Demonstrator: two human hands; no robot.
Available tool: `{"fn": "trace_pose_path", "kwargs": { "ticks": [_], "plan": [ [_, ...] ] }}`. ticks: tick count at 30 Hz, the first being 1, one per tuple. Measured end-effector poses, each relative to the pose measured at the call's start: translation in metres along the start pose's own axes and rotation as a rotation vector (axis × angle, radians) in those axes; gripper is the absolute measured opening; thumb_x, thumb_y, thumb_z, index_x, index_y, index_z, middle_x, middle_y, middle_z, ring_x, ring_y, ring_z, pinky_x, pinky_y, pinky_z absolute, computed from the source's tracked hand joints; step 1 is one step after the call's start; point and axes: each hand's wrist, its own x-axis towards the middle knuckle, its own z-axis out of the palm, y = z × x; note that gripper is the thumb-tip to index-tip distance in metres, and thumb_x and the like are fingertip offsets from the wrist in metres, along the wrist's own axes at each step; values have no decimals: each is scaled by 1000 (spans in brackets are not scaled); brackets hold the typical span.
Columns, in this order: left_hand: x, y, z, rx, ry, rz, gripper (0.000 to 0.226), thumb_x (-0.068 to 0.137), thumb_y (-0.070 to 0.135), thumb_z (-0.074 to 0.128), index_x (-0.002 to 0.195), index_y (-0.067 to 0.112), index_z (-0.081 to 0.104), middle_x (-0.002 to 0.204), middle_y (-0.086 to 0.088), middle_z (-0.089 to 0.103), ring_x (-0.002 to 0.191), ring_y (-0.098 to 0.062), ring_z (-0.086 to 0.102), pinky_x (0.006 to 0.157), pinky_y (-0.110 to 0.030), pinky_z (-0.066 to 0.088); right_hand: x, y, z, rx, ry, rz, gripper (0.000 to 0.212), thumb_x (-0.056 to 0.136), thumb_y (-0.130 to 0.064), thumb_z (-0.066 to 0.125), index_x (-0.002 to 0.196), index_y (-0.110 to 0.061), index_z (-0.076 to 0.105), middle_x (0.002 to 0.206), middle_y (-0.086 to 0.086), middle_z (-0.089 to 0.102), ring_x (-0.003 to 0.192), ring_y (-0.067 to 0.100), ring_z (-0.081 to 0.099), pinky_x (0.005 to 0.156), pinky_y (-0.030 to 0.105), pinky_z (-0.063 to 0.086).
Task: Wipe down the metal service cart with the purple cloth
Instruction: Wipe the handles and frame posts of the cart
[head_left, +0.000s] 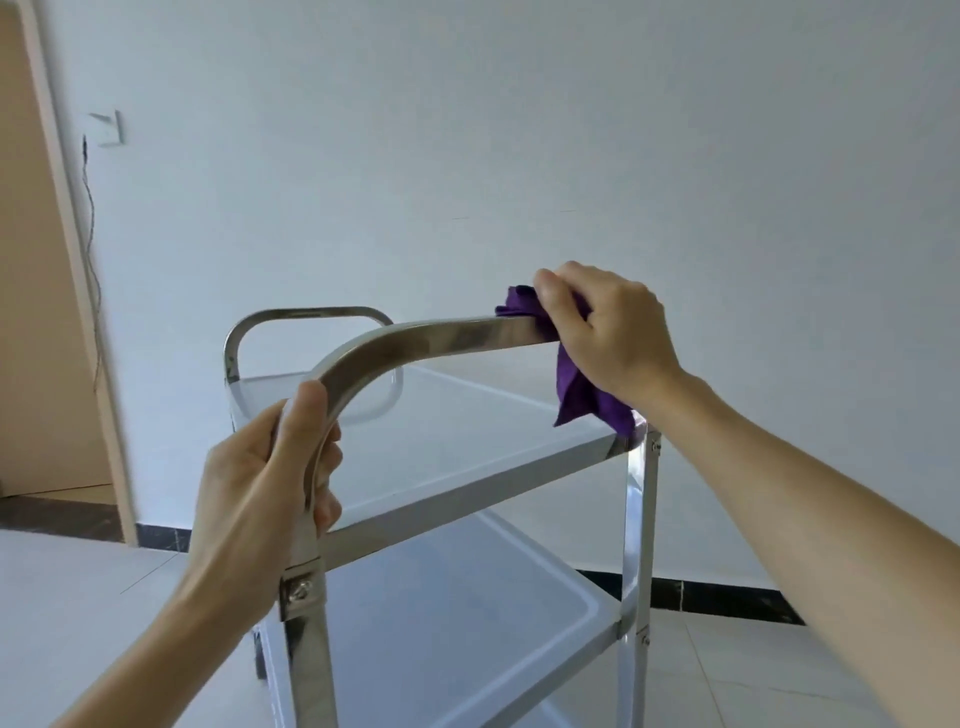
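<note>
You had your left hand (265, 467) clamped on the service cart (457, 447) near handle's left bend, right hand (608, 332) fingers curled, pinching purple cloth (576, 384) over its right end — mid-wipe; next I'd drag left.

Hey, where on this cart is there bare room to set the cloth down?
The top shelf lies bare between both handles. The lower shelf is bare too. The near handle is crowded: left hand, right hand with purple cloth.

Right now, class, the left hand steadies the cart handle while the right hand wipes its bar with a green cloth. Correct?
No. The head view shows a purple cloth, not green. Otherwise right: left hand grips the cart handle; right hand wipes.
</note>
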Motion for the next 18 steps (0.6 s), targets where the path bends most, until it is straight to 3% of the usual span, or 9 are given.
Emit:
{"fn": "trace_pose_path", "kwargs": {
  "ticks": [5, 8, 13, 18],
  "plan": [
    [8, -2, -19, -28, -12, 6, 78, 79, 77, 58, 77, -1, 56, 59, -8, 45, 43, -23, 38, 44, -29, 40, 7, 53, 1, 27, -114, 382, 57, 93, -67, 33, 56, -24, 47, 51, -4, 49, 56, 19, 50, 53, 31, 34],
    [12, -6, -28, -61, -27, -3, 78, 78, 76, 60, 77, -2, 54, 59, -9, 44, 42, -22, 38, 43, -28, 39, 4, 59, 9, 84, -113, 454, 61, 88, -70, 35, 59, -18, 49, 53, -2, 52, 59, 21, 51, 55, 31, 37],
    [22, -12, -42, -66, -19, -5, 69, 78, 77, 60, 72, 8, 58, 53, -4, 43, 37, -20, 37, 41, -25, 39, 13, 30, 18, -8, -104, 298, 56, 87, -73, 33, 61, -26, 52, 52, -5, 52, 59, 17, 52, 57, 31, 34],
    [30, -14, -50, -67, -23, -3, 63, 81, 76, 58, 68, 14, 61, 50, -1, 42, 37, -18, 35, 41, -23, 38, 21, 0, 32, -152, -61, 106, 63, 92, -70, 30, 56, -21, 47, 49, -6, 49, 52, 14, 47, 66, 35, 32]
  ]
}}
